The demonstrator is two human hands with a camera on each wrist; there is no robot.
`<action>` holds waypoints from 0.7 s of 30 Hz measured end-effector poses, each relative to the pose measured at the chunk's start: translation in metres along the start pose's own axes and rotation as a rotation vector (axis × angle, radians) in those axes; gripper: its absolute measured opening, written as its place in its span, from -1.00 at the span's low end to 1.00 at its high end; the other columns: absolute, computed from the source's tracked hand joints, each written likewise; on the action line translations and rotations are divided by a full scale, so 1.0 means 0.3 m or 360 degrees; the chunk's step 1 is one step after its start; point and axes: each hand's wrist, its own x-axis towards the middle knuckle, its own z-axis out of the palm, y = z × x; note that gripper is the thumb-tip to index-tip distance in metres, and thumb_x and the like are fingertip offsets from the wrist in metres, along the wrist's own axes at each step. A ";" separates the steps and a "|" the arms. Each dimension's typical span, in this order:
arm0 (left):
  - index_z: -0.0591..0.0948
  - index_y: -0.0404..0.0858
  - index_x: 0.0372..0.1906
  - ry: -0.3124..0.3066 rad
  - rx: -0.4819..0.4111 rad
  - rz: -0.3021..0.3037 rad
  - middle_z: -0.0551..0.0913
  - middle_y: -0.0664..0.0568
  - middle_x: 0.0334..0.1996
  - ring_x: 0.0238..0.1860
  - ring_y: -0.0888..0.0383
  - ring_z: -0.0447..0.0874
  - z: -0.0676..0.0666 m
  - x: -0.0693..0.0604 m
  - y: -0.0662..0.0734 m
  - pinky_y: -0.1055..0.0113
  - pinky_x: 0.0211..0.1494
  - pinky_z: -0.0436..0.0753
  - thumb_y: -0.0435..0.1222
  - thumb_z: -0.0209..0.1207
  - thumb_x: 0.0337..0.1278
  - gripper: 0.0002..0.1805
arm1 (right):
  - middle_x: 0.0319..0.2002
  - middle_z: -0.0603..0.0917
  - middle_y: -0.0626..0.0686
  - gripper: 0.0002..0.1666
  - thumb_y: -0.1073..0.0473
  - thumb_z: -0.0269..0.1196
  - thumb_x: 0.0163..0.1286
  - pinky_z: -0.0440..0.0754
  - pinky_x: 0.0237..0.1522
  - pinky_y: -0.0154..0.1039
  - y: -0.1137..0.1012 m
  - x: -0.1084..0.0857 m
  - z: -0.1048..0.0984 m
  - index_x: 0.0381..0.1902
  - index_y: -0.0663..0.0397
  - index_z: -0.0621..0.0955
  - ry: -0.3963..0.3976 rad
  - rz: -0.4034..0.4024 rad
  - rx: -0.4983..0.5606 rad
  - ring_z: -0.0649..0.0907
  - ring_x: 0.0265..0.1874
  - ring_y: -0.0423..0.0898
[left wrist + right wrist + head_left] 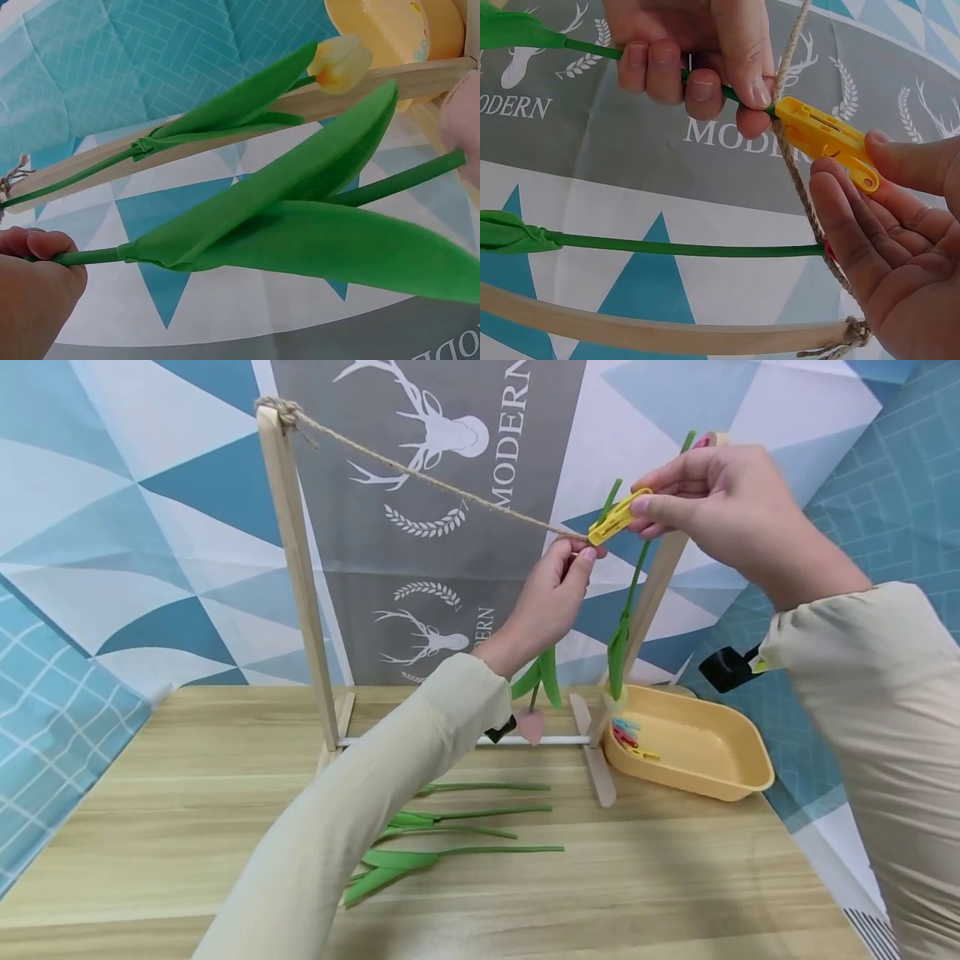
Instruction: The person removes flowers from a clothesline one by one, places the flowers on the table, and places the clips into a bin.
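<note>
My left hand pinches the green stem of an artificial pink tulip, which hangs flower-down against the twine. Between the thumb and fingers of my right hand is a yellow clothespin. Its nose sits at the twine and the stem end, just beyond my left fingertips; whether it clamps both is hard to tell. Farther right along the twine, a pale yellow tulip hangs upside down, with a bit of a red clip showing at its stem end.
Wooden posts, the left one and the right one, hold up the twine. A yellow basin with several coloured clothespins stands at the right post's foot. Several green tulip stems lie on the table, their heads hidden behind my left sleeve.
</note>
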 end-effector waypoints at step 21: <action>0.36 -0.29 -0.07 -0.0188 0.0802 -0.0026 0.45 -0.06 -0.21 -0.20 0.13 0.37 -0.081 -0.076 -0.005 0.37 -0.07 0.38 -0.24 -0.28 0.47 -0.75 | -0.15 0.67 0.04 -0.56 0.13 0.31 0.16 0.56 -0.16 -0.55 0.030 -0.038 -0.041 -0.04 0.25 0.58 0.0257 -0.0219 0.0437 0.72 -0.32 -0.19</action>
